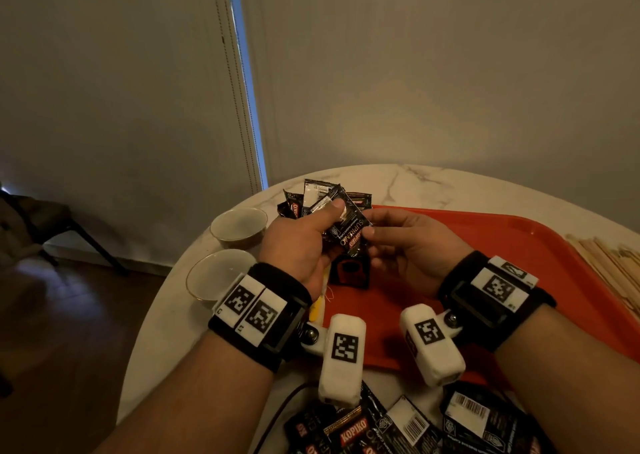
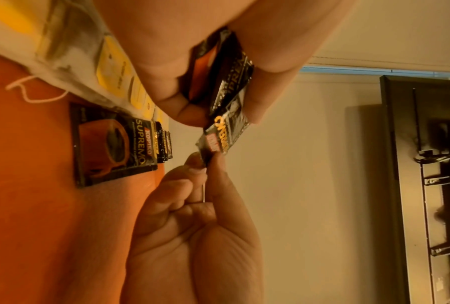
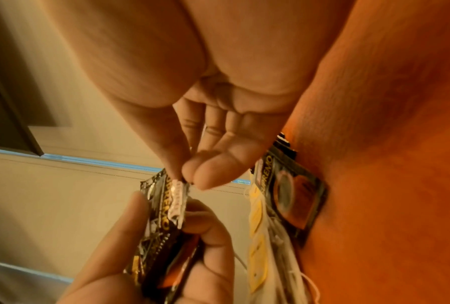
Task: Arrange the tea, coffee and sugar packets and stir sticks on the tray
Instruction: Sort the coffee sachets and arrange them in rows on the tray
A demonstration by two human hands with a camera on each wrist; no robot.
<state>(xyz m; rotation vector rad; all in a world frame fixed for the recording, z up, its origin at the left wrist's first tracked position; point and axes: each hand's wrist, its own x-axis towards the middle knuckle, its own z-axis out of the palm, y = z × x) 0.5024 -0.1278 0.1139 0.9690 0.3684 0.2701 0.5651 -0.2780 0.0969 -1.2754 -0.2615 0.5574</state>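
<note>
My left hand (image 1: 332, 218) grips a fan of several black Kopiko coffee packets (image 1: 346, 231) above the orange tray (image 1: 485, 245). My right hand (image 1: 372, 225) pinches the edge of the front packet (image 2: 222, 135) between thumb and fingertips (image 3: 184, 176). Under the hands, one coffee packet (image 2: 114, 144) lies flat on the tray beside a row of yellow-tagged tea bags (image 2: 114, 67) along the tray's left edge. A bundle of wooden stir sticks (image 1: 609, 263) lies right of the tray.
Two empty white bowls (image 1: 239, 226) (image 1: 218, 275) stand on the round marble table (image 1: 433, 183) left of the tray. More coffee packets lie behind the left hand (image 1: 294, 204) and in a pile at the near edge (image 1: 398, 426). A dark cable (image 1: 277, 415) runs there.
</note>
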